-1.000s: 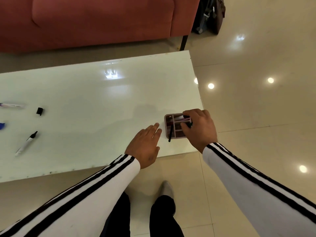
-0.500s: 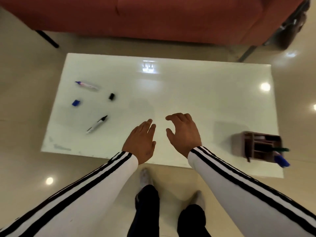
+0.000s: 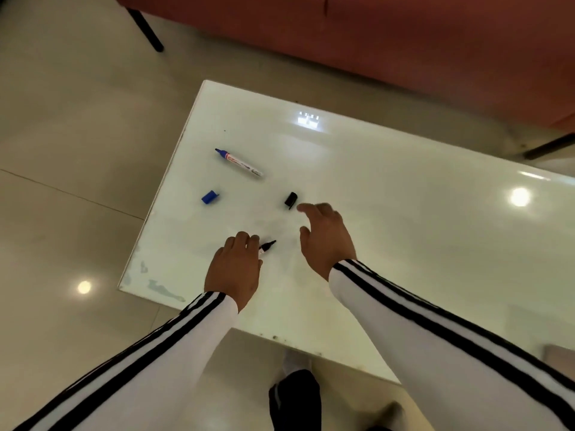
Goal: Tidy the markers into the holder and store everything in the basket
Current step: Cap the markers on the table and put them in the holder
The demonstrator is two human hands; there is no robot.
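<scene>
Two markers and two loose caps lie at the left end of the white table [image 3: 410, 244], which stands on a pale tiled floor [image 3: 77, 119] with a red sofa [image 3: 404, 42] beyond its far edge.

Closest to the left edge is the blue cap [image 3: 210, 196], lying on its side about halfway between the far and near edges. Just beyond it, toward the far-left corner, lies the blue marker [image 3: 239, 163]. It is uncapped and set on a slant, its blue tip pointing at that corner and its white barrel running inward.

Nearer the near edge, the left hand [image 3: 233, 269] is down on the black marker [image 3: 268, 245]. Its fingers are curled over the barrel, and forefinger and thumb pinch it where it comes out from under the hand. Only the bare black tip and a short piece of white barrel show, pointing inward along the table.

Further in from the left edge lies the black cap [image 3: 291, 199], about level with the blue cap and well apart from it.

The right hand [image 3: 326, 234] hangs over the surface to the right of the black marker, grasping nothing. Its fingers are loose and spread, and the forefinger reaches toward the black cap, its tip just beside the cap. Whether it touches I cannot tell.

Both arms wear white sleeves with black stripes.
</scene>
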